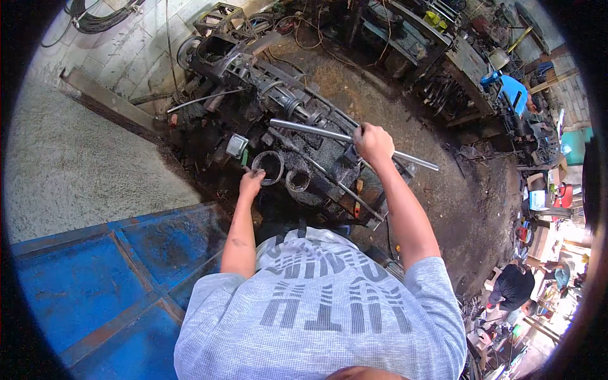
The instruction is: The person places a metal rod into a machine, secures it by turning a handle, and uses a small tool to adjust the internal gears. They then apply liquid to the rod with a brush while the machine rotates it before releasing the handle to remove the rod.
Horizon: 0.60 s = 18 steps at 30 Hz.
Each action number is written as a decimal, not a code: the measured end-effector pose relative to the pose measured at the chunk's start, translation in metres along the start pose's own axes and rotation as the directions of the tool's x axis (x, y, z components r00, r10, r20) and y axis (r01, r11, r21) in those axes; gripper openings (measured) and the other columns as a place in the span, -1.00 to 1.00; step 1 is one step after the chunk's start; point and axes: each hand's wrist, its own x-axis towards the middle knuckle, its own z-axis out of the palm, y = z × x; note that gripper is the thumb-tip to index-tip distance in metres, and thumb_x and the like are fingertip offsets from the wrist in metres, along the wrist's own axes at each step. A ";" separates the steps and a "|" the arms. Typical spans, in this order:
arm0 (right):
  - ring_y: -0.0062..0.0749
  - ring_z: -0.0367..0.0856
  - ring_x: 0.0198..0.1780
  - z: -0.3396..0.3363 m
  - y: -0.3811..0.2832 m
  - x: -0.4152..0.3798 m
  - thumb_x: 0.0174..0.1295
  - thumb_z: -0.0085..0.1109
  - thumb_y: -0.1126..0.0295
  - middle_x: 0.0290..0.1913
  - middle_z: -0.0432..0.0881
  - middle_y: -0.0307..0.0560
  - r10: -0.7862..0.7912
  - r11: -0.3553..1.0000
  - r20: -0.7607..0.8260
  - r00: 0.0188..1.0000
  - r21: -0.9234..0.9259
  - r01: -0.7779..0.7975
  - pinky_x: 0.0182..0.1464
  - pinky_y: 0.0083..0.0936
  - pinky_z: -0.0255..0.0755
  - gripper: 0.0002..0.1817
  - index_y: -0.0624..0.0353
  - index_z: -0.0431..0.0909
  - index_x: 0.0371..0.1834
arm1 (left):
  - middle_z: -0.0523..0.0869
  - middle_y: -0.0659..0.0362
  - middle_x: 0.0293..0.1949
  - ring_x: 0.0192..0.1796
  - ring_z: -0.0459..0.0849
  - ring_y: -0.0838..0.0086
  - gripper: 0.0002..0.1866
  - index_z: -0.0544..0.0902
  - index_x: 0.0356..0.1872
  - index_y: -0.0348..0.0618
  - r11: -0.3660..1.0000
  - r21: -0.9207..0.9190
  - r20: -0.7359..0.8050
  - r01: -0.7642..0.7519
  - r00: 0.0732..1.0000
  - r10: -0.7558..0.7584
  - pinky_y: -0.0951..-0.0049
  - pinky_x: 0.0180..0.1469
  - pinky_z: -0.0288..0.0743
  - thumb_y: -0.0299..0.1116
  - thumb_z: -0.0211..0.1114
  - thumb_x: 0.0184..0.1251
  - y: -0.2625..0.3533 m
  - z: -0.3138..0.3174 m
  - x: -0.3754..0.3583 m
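Observation:
A long shiny steel rod [304,129] slants across the machine, and my right hand [375,144] is wrapped round it right of its middle. My left hand [251,182] is closed by the rim of a round, grimy can [268,166]. From its fingers a green-handled tool [244,156] with a pale square head points away from me. A smaller round can [297,181] stands just right of the first one. Beneath the rod lies a greasy metal machine [278,95] with shafts and a flat bed.
An orange-handled tool [358,196] lies by the machine's near end. A blue metal panel [95,291] is at my left, below a steel beam [111,104]. A cluttered workbench [465,63] lines the far right. Other people [512,286] are in the background at right.

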 end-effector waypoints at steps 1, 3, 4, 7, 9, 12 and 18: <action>0.10 0.67 -0.23 0.001 0.000 0.000 0.18 -0.08 0.08 -0.31 0.68 0.19 0.000 1.000 0.000 1.000 0.000 0.000 -0.12 -0.07 0.54 -0.60 0.13 0.66 -0.35 | 0.74 0.07 -0.12 -0.02 0.67 0.39 -0.66 0.68 -0.08 -0.28 1.000 0.015 0.002 0.000 1.000 0.000 0.43 0.06 0.44 -0.23 0.29 0.24 -0.002 0.000 0.003; 0.11 0.67 -0.24 0.001 0.002 -0.001 0.17 -0.08 0.08 -0.32 0.67 0.20 -0.024 1.000 -0.012 1.000 0.005 0.024 -0.14 -0.06 0.54 -0.60 0.14 0.66 -0.35 | 0.74 0.07 -0.12 -0.02 0.67 0.39 -0.65 0.67 -0.07 -0.28 1.000 0.030 0.006 0.000 1.000 0.000 0.43 0.05 0.44 -0.23 0.28 0.25 -0.003 0.000 0.002; 0.11 0.67 -0.24 0.000 0.002 0.000 0.17 -0.08 0.08 -0.32 0.67 0.20 -0.024 1.000 -0.012 1.000 0.005 0.024 -0.14 -0.06 0.54 -0.60 0.14 0.66 -0.35 | 0.74 0.08 -0.14 -0.07 0.68 0.39 -0.64 0.67 -0.07 -0.27 0.998 0.048 0.004 -0.029 1.000 0.029 0.42 -0.02 0.47 -0.21 0.29 0.25 -0.001 0.000 0.000; 0.12 0.67 -0.25 0.000 0.000 0.001 0.17 -0.07 0.08 -0.33 0.67 0.21 -0.026 1.000 -0.008 1.000 0.000 0.026 -0.14 -0.07 0.55 -0.60 0.16 0.66 -0.37 | 0.74 0.11 -0.19 -0.19 0.68 0.42 -0.62 0.68 -0.07 -0.26 0.998 0.055 -0.003 -0.032 0.999 0.032 0.43 -0.17 0.50 -0.16 0.30 0.24 0.003 0.000 -0.002; 0.12 0.67 -0.26 0.001 0.000 0.001 0.16 -0.06 0.08 -0.34 0.67 0.21 -0.037 0.999 -0.018 0.999 -0.010 0.037 -0.15 -0.07 0.55 -0.60 0.17 0.65 -0.39 | 0.74 0.13 -0.22 -0.26 0.67 0.44 -0.61 0.68 -0.07 -0.26 0.999 0.043 -0.008 -0.004 1.000 0.004 0.43 -0.26 0.50 -0.14 0.31 0.23 0.002 -0.002 -0.002; 0.12 0.67 -0.26 0.003 0.000 0.002 0.16 -0.05 0.08 -0.34 0.67 0.20 -0.032 0.999 -0.034 0.999 0.001 0.032 -0.16 -0.07 0.55 -0.60 0.17 0.66 -0.40 | 0.72 0.16 -0.27 -0.34 0.63 0.49 -0.59 0.68 -0.08 -0.26 1.000 0.006 -0.002 0.008 1.000 -0.008 0.46 -0.37 0.47 -0.12 0.33 0.22 0.001 -0.001 -0.002; 0.11 0.67 -0.26 0.003 0.000 0.000 0.16 -0.06 0.09 -0.35 0.67 0.20 -0.022 1.000 -0.031 0.999 0.003 0.022 -0.16 -0.06 0.55 -0.61 0.15 0.66 -0.40 | 0.73 0.15 -0.27 -0.32 0.63 0.47 -0.61 0.68 -0.09 -0.27 0.999 -0.020 0.000 -0.032 0.999 0.032 0.45 -0.28 0.48 -0.14 0.32 0.23 -0.012 0.000 0.005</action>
